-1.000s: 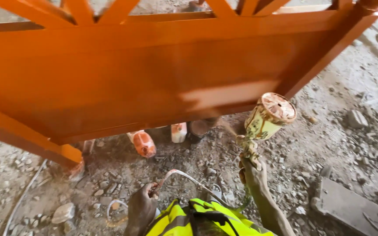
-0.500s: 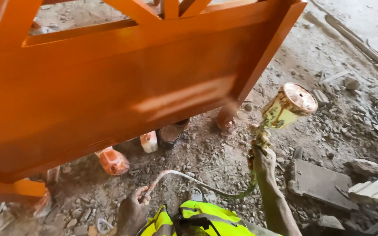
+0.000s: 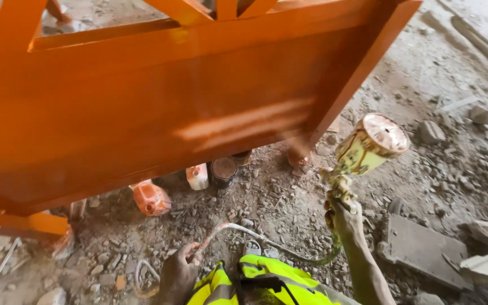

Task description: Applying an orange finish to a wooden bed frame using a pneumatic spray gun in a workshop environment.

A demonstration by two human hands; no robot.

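Orange-painted metal gate panel [image 3: 159, 107] fills upper view | right hand [image 3: 343, 217] clenched round spray gun [image 3: 362, 152]; cup tilted, near panel's lower right corner | left hand [image 3: 179, 271] grips air hose [image 3: 238, 230] | 2 jugs [image 3: 152, 199], 1 tin [image 3: 223, 170] on rubble beneath panel
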